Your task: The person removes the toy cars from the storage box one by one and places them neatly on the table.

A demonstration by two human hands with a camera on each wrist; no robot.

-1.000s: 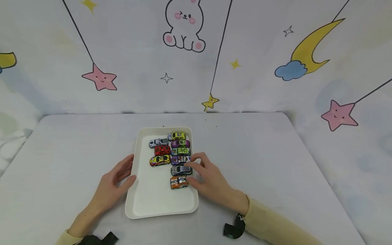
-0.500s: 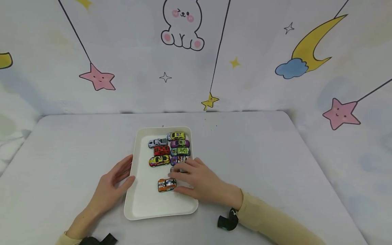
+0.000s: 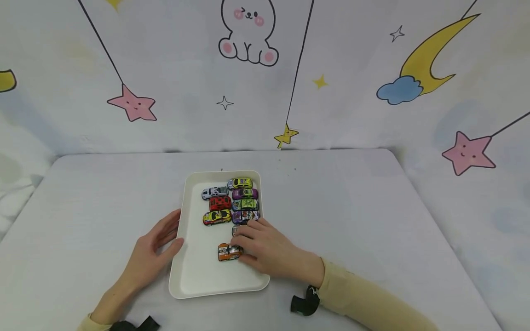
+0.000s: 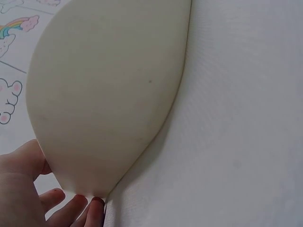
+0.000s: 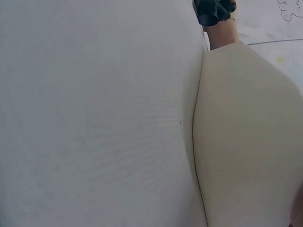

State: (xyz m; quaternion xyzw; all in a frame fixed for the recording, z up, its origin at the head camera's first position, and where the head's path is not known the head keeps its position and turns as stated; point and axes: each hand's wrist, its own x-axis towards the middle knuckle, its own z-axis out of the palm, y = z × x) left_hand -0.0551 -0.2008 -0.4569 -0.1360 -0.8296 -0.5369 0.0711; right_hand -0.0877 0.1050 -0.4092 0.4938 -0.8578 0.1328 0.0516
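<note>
A white tray (image 3: pixel 198 285) holds several small toy cars. My right hand (image 3: pixel 269 250) reaches over its right rim, with thumb and forefinger pinching the right end of an orange-and-white toy car (image 3: pixel 225 252). Under that hand's fingers a grey toy car (image 3: pixel 235 230) is mostly hidden. My left hand (image 3: pixel 146 253) rests against the tray's left side, fingers and thumb fairly straight. In the left wrist view, fingertips (image 4: pixel 97 204) touch the end of the pale tray wall (image 4: pixel 109 94). The right wrist view mostly shows tray wall (image 5: pixel 246 132) and white cloth.
Above the orange car, a right-hand column includes purple-and-white (image 3: pixel 245 217), green (image 3: pixel 245 205), purple (image 3: pixel 244 193) and yellow (image 3: pixel 240 183) cars. Left of them sit a red-and-yellow car (image 3: pixel 217 217), a red car (image 3: pixel 220 203) and a white car (image 3: pixel 215 192). White cloth (image 3: pixel 352 220) covers the table.
The orange car has shifted left and slightly toward me, away from the column, then a little back right, with my right hand at it. My left hand stays at the tray's side.
</note>
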